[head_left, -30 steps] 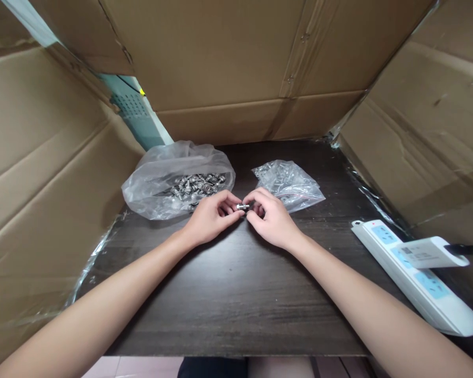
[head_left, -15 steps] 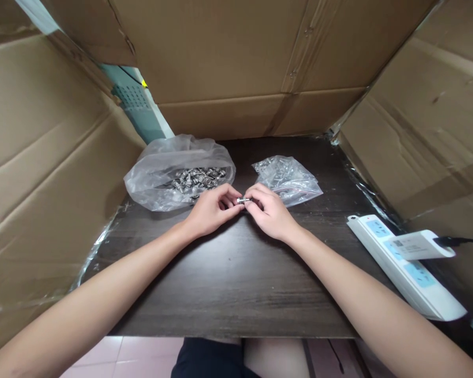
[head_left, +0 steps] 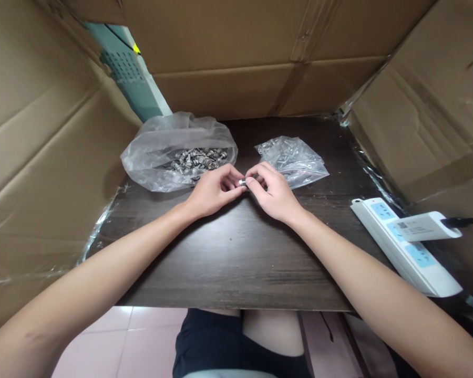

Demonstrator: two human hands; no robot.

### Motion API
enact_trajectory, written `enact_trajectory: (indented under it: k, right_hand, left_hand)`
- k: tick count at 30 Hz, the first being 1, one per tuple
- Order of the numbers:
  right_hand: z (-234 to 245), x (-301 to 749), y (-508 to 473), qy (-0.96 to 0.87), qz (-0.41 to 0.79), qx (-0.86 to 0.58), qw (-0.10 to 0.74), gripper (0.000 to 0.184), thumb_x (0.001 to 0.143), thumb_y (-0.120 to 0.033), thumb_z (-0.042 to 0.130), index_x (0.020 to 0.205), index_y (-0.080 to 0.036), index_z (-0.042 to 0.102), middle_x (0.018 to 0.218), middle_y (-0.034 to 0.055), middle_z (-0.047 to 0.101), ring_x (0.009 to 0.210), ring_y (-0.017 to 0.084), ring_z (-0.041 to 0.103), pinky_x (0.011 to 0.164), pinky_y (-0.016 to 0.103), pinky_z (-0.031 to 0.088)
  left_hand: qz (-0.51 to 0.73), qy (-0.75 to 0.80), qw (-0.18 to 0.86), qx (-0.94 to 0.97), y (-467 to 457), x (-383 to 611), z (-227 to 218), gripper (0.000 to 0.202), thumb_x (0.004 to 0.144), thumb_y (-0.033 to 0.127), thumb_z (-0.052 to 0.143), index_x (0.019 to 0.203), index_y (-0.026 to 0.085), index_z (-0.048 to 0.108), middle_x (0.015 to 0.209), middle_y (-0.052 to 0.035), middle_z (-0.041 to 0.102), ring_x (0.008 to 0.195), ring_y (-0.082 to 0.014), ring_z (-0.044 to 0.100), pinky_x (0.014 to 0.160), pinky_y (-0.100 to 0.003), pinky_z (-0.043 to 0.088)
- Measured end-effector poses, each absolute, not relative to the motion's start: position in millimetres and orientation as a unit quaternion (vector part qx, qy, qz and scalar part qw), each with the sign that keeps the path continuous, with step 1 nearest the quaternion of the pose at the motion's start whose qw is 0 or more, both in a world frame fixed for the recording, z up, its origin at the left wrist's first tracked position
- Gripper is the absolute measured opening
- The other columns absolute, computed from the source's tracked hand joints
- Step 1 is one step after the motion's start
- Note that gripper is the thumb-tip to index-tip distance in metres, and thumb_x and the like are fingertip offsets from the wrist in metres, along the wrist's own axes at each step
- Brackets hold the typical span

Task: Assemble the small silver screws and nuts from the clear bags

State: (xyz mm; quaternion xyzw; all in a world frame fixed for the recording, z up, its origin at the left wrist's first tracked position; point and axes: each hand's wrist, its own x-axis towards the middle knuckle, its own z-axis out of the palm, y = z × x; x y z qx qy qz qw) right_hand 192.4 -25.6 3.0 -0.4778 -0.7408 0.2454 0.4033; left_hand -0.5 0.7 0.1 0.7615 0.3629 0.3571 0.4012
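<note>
Two bare hands meet over a dark wood-grain worktop point(head_left: 228, 252), and we take the small metal fitting point(head_left: 242, 182) between their fingertips as our landmark. The fitting lies directly between the hands, off the fingertips of each, and its visible part seems to run side to side, in line with the gap it bridges. We see the left hand point(head_left: 214, 192) pinching around its left end, and the right hand point(head_left: 273, 191) closed in a pinch at its right end, the thumb covering part of it. Neither hand is clearly nearer; we judge them equally close. We cannot tell whether the right fingers also hide a separate small part. Beyond the fitting and to its left, we find an open clear plastic bag point(head_left: 142, 157) with a heap of similar metal pieces point(head_left: 199, 159) inside. Beyond the fitting and to its right lies a smaller clear bag point(head_left: 307, 176), its small contents too blurred for us to name. Well to the right of the fitting, and nearer the body, we note a white power strip point(head_left: 398, 257) with a white adapter point(head_left: 423, 227) plugged in.
</note>
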Motion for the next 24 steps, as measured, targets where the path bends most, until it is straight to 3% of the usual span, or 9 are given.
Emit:
enact_trajectory:
  k: [6, 16, 24]
  right_hand:
    - [0.2, 194.0, -24.4, -0.754, 0.238, -0.471, 0.391, 0.008, 0.092, -0.02, 0.057, 0.085, -0.021, 0.06, 0.097, 0.0042, 0.06, 0.073, 0.015, 0.055, 0.067, 0.032, 0.045]
    - [0.1, 194.1, -22.8, -0.767, 0.233, -0.468, 0.372, 0.034, 0.103, -0.029, 0.047, 0.072, -0.02, 0.057, 0.082, 0.0043, 0.059, 0.08, 0.019, 0.059, 0.077, 0.036, 0.045]
    - [0.2, 193.8, -22.8, -0.759, 0.221, -0.473, 0.389, 0.018, 0.099, -0.027, 0.052, 0.087, -0.02, 0.064, 0.089, 0.004, 0.061, 0.081, 0.019, 0.058, 0.078, 0.035, 0.046]
  left_hand:
    - [0.362, 0.35, 0.389, 0.771, 2.2, -1.1, -1.9, 0.021, 0.087, 0.031, 0.074, 0.097, 0.015, 0.066, 0.086, -0.0028, 0.073, 0.073, -0.0119, 0.067, 0.065, -0.022, 0.054]
    - [0.366, 0.349, 0.385, 0.772, 1.4, -0.5, -2.5, 0.018, 0.085, 0.027, 0.075, 0.096, 0.016, 0.066, 0.085, -0.002, 0.073, 0.07, -0.0108, 0.067, 0.061, -0.021, 0.053]
    - [0.368, 0.344, 0.383, 0.774, 1.6, -0.8, -1.9, 0.016, 0.085, 0.024, 0.074, 0.097, 0.015, 0.066, 0.086, -0.0021, 0.074, 0.07, -0.0102, 0.067, 0.062, -0.02, 0.053]
